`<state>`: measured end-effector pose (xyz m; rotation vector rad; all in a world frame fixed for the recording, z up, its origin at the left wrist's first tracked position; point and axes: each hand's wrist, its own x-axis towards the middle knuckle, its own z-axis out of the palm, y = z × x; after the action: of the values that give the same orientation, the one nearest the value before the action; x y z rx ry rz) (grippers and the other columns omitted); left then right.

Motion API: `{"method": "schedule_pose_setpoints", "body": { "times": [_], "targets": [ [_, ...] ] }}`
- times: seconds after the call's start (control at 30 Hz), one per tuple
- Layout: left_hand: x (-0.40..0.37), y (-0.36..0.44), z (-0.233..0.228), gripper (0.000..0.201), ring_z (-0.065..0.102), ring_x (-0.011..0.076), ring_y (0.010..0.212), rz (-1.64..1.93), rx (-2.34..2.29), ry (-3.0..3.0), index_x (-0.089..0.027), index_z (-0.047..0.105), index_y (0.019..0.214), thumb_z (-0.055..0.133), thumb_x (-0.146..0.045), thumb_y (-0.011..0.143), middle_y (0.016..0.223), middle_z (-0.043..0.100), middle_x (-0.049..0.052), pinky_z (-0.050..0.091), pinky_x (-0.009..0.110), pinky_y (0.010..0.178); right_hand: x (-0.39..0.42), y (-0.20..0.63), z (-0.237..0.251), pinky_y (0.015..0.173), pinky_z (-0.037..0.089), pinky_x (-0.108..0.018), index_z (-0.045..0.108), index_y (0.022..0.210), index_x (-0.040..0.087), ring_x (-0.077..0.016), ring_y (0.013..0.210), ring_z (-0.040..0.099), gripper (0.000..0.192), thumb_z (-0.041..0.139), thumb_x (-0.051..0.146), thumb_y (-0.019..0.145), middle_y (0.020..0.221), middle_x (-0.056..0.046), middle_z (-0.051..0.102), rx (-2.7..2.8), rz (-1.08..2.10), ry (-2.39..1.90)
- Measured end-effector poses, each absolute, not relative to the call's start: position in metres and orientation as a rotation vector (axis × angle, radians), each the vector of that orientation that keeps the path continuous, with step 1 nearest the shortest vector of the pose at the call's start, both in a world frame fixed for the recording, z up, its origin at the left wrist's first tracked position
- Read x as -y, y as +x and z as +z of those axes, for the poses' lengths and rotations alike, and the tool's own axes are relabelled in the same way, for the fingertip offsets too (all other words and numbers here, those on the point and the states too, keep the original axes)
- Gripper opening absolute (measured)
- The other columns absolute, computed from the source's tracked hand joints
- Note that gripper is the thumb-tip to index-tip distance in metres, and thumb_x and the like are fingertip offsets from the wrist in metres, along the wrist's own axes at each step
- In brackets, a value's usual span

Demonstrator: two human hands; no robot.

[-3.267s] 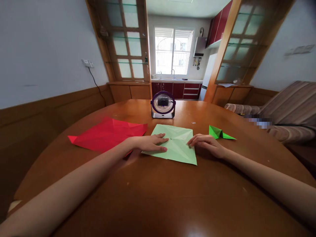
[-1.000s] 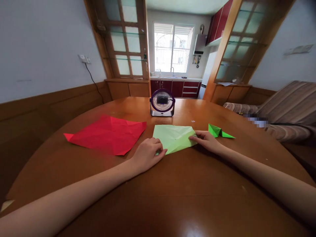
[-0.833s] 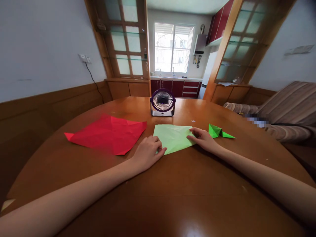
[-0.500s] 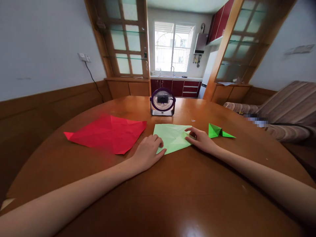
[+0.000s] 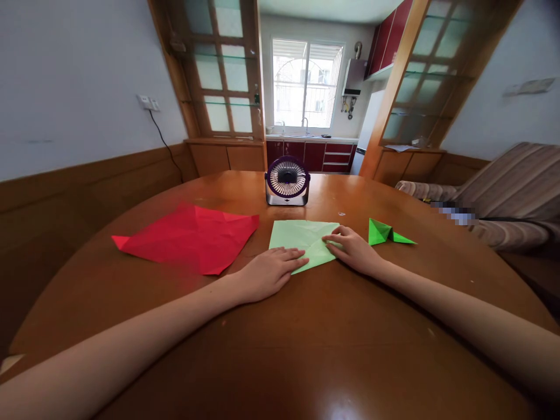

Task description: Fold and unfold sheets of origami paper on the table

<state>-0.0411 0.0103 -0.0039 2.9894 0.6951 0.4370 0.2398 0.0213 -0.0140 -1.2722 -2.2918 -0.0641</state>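
A pale green sheet of paper [image 5: 291,233] with creases lies flat on the table in front of me. My left hand [image 5: 272,272] rests palm down on its near left part, the fingers stretched out across it. At the paper's right edge is my right hand [image 5: 350,249], its fingertips on the sheet and its fingers apart; the thumb lies near the right corner. Just right of that hand sits a folded bright green paper piece [image 5: 380,232] with a pointed end. To the left, a creased red sheet of paper [image 5: 196,236] is spread out, one corner folded at its left end.
A small purple fan [image 5: 287,179] stands on the round wooden table [image 5: 306,350], beyond the green paper. A striped sofa [image 5: 520,192] is at the right. Behind the table are glass-doored cabinets [image 5: 225,70] and a kitchen with a window [image 5: 306,84].
My left hand has straightened its fingers and slid right over the pale green paper. My right hand's fingertips have shifted slightly left on the sheet.
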Motion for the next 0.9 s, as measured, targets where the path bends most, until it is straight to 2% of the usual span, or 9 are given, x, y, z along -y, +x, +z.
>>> {"method": "schedule_pose_setpoints", "body": {
  "times": [0.23, 0.43, 0.63, 0.77, 0.9],
  "targets": [
    [-0.010, -0.041, -0.003, 0.047, 0.052, 0.0218, 0.127, 0.497, -0.702, 2.945, -0.022, 0.055, 0.132, 0.043, -0.010, 0.088, 0.140, 0.053, 0.007, 0.041, 0.043, 0.107, -0.023, 0.242, -0.013, 0.087, 0.049, -0.044, 0.067, 0.117, 0.022, -0.0255, 0.095, 0.057, 0.033, 0.044, 0.033, 0.097, 0.102, -0.012, 0.058, 2.353, -0.131, -1.273],
    [-0.010, -0.039, -0.001, 0.036, 0.058, 0.0215, 0.120, 0.581, -0.710, 2.909, -0.020, 0.063, 0.121, 0.045, -0.015, 0.091, 0.132, 0.060, 0.008, 0.046, 0.039, 0.101, -0.024, 0.242, -0.012, 0.087, 0.049, -0.044, 0.065, 0.120, 0.023, -0.0257, 0.096, 0.057, 0.036, 0.041, 0.035, 0.098, 0.104, -0.012, 0.057, 2.379, -0.132, -1.292],
    [-0.019, -0.021, 0.010, 0.020, 0.063, 0.0214, 0.097, 0.576, -0.781, 2.862, -0.018, 0.068, 0.100, 0.051, -0.023, 0.092, 0.104, 0.069, 0.007, 0.050, 0.036, 0.087, -0.026, 0.243, -0.011, 0.090, 0.049, -0.045, 0.064, 0.122, 0.022, -0.0254, 0.098, 0.058, 0.036, 0.041, 0.036, 0.098, 0.106, -0.012, 0.054, 2.375, -0.043, -1.293],
    [-0.029, -0.003, 0.010, 0.026, 0.062, 0.0239, 0.096, 0.596, -1.019, 2.802, -0.014, 0.066, 0.108, 0.056, -0.031, 0.091, 0.104, 0.066, 0.010, 0.050, 0.038, 0.086, -0.025, 0.244, -0.012, 0.092, 0.049, -0.047, 0.061, 0.125, 0.020, -0.0269, 0.100, 0.057, 0.038, 0.041, 0.037, 0.098, 0.108, -0.013, 0.055, 2.370, -0.055, -1.305],
    [-0.032, 0.004, 0.003, 0.031, 0.058, 0.0247, 0.104, 0.605, -0.962, 2.873, -0.016, 0.064, 0.117, 0.057, -0.029, 0.091, 0.113, 0.062, 0.011, 0.047, 0.040, 0.092, -0.024, 0.243, -0.011, 0.092, 0.049, -0.046, 0.060, 0.124, 0.020, -0.0268, 0.104, 0.057, 0.035, 0.043, 0.035, 0.097, 0.111, -0.013, 0.057, 2.358, -0.077, -1.219]
  ]
}}
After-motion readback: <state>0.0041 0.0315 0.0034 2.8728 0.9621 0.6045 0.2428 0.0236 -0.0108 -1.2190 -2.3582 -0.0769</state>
